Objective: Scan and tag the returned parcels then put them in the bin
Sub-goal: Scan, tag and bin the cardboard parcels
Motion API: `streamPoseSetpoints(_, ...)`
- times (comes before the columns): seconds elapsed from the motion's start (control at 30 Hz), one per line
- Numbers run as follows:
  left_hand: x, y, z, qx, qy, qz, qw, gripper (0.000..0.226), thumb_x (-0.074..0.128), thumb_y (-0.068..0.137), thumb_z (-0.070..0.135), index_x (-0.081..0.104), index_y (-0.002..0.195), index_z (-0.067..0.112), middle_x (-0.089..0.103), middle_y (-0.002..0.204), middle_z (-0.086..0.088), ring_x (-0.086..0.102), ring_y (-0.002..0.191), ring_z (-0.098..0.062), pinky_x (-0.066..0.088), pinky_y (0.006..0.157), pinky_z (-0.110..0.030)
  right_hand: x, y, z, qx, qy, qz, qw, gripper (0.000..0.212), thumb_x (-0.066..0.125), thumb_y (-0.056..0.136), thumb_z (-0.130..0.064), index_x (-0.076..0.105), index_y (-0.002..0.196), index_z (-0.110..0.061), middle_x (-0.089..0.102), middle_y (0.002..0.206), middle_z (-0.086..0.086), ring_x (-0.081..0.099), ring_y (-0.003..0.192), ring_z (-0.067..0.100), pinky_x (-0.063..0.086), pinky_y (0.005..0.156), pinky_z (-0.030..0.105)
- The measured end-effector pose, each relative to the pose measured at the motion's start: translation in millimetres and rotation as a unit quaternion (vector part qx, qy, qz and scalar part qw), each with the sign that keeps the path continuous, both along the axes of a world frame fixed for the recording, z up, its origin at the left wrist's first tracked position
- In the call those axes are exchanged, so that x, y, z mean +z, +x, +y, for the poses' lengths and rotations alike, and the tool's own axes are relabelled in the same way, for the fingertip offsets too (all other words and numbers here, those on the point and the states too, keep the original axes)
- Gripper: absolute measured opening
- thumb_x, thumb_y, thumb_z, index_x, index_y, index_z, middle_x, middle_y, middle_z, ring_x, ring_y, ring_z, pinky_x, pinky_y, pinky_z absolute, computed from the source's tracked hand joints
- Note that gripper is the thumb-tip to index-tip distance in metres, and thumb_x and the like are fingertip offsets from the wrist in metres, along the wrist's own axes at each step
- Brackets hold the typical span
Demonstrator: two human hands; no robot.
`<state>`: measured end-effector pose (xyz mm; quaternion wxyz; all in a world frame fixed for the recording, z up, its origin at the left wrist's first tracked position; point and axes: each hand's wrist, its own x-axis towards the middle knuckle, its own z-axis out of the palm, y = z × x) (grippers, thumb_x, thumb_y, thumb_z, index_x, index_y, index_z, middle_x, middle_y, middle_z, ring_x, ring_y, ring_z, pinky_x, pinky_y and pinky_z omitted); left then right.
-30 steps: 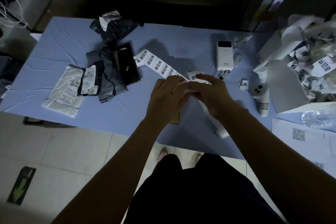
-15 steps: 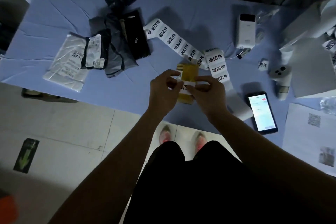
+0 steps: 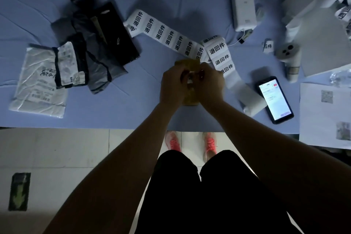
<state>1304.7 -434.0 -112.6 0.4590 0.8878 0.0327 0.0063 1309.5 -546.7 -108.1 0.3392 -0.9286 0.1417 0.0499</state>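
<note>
Where the white paper label (image 3: 190, 79) was stretched a moment ago, left hand (image 3: 173, 84) and right hand (image 3: 209, 84) now apparently pinch it onto the small yellow parcel (image 3: 190, 99) on the blue worktop (image 3: 133, 106); tagging nearly done.

Both arms reach forward, left hand (image 3: 173, 86) and right hand (image 3: 209, 83) close together, fingers curled, pinching a small sticker (image 3: 190, 80).

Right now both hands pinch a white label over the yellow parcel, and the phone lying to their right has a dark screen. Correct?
No: in the head view the phone has a lit screen, not a dark one. The rest stands: the left hand and right hand pinch the white label over the yellow parcel, with the phone lying to their right.
</note>
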Motion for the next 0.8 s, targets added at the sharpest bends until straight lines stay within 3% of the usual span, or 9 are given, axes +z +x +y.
streamPoseSetpoints(0.1, -5.2, 7.4, -0.4, -0.014, -0.01, -0.013, 1.0, 0.013, 0.06, 0.099, 0.012, 0.072, 0.1, 0.008, 0.074, 0.095, -0.006, 0.068, 0.09, -0.016, 0.053, 0.084, -0.023, -3.0, 7.7, 2.0, 0.013, -0.028, 0.021, 0.999, 0.015, 0.057, 0.09, -0.018, 0.069, 0.098, -0.023, 0.064, 0.085, -0.003, 0.062, 0.08, 0.021, 0.036, 0.055, 0.023)
streamPoseSetpoints(0.27, -7.6, 15.6, -1.7, -0.08, 0.041, 0.045, 0.995, 0.022, 0.062, 0.098, 0.023, 0.067, 0.118, 0.014, 0.069, 0.112, -0.004, 0.064, 0.102, -0.02, 0.045, 0.085, -0.016, -3.2, 1.6, 8.6, 0.059, -0.088, 0.002, 0.994, 0.023, 0.056, 0.094, -0.016, 0.069, 0.112, -0.016, 0.063, 0.105, 0.014, 0.059, 0.091, 0.03, 0.042, 0.073, 0.032)
streamPoseSetpoints(0.33, -11.5, 17.4, 1.1, -0.056, 0.093, 0.058, 0.992, 0.026, 0.061, 0.097, 0.026, 0.061, 0.121, 0.014, 0.065, 0.105, 0.003, 0.064, 0.091, -0.022, 0.038, 0.071, -0.011, -2.0, 3.6, 9.8, -0.006, -0.073, 0.034, 0.997, 0.021, 0.057, 0.091, -0.021, 0.062, 0.111, -0.025, 0.057, 0.112, 0.006, 0.055, 0.091, 0.025, 0.05, 0.078, 0.037)
streamPoseSetpoints(0.4, -10.4, 17.9, 5.0, -0.015, 0.143, 0.084, 0.986, 0.027, 0.061, 0.096, 0.037, 0.059, 0.112, 0.016, 0.052, 0.1, 0.011, 0.055, 0.071, -0.011, 0.032, 0.058, -0.008, -3.5, 5.2, 7.5, -0.094, -0.045, 0.045, 0.994, 0.019, 0.064, 0.088, -0.025, 0.064, 0.108, -0.028, 0.047, 0.118, -0.003, 0.052, 0.095, 0.021, 0.053, 0.081, 0.041)
streamPoseSetpoints(0.47, -12.0, 14.2, 8.0, -0.005, 0.163, 0.084, 0.983, 0.025, 0.067, 0.093, 0.038, 0.063, 0.105, 0.017, 0.048, 0.113, -0.002, 0.055, 0.077, -0.015, 0.042, 0.061, -0.018, -4.5, 2.3, 4.8, -0.114, -0.035, 0.048, 0.992, 0.015, 0.069, 0.09, -0.029, 0.068, 0.105, -0.027, 0.047, 0.116, -0.005, 0.056, 0.094, 0.017, 0.055, 0.078, 0.039)
streamPoseSetpoints(0.53, -12.8, 9.2, 12.3, 0.048, 0.088, 0.116, 0.988, 0.037, 0.078, 0.086, 0.036, 0.061, 0.111, 0.016, 0.048, 0.119, -0.009, 0.058, 0.091, -0.021, 0.054, 0.07, -0.033, -5.2, -3.2, 1.5, -0.16, 0.048, 0.053, 0.985, 0.018, 0.073, 0.089, -0.034, 0.064, 0.102, -0.028, 0.06, 0.105, -0.006, 0.065, 0.086, 0.015, 0.059, 0.069, 0.037)
streamPoseSetpoints(0.6, -14.6, 3.4, 16.9, 0.121, -0.02, 0.15, 0.981, 0.051, 0.082, 0.081, 0.037, 0.059, 0.118, 0.011, 0.057, 0.119, -0.01, 0.061, 0.098, -0.022, 0.059, 0.075, -0.038, -5.1, -8.5, -0.4, -0.218, 0.169, 0.071, 0.959, 0.022, 0.074, 0.089, -0.034, 0.065, 0.107, -0.025, 0.069, 0.095, -0.008, 0.07, 0.081, 0.011, 0.063, 0.067, 0.038)
streamPoseSetpoints(0.73, -9.8, -13.9, 22.1, 0.1, -0.069, 0.191, 0.974, 0.03, 0.071, 0.093, 0.035, 0.071, 0.106, 0.008, 0.074, 0.102, -0.008, 0.071, 0.091, -0.023, 0.062, 0.08, -0.044, -7.3, -21.6, -4.3, -0.218, 0.239, 0.089, 0.942, 0.014, 0.068, 0.094, -0.025, 0.078, 0.103, -0.024, 0.074, 0.085, -0.014, 0.074, 0.076, 0.01, 0.065, 0.07, 0.033)
streamPoseSetpoints(0.8, -1.4, -23.2, 26.3, 0.099, -0.1, 0.197, 0.97, 0.028, 0.071, 0.094, 0.031, 0.073, 0.111, 0.009, 0.075, 0.103, -0.008, 0.071, 0.092, -0.022, 0.061, 0.083, -0.044, -5.0, -27.7, -3.8, -0.218, 0.268, 0.082, 0.935, 0.013, 0.07, 0.093, -0.021, 0.08, 0.101, -0.023, 0.075, 0.077, -0.016, 0.074, 0.073, 0.008, 0.064, 0.069, 0.031)
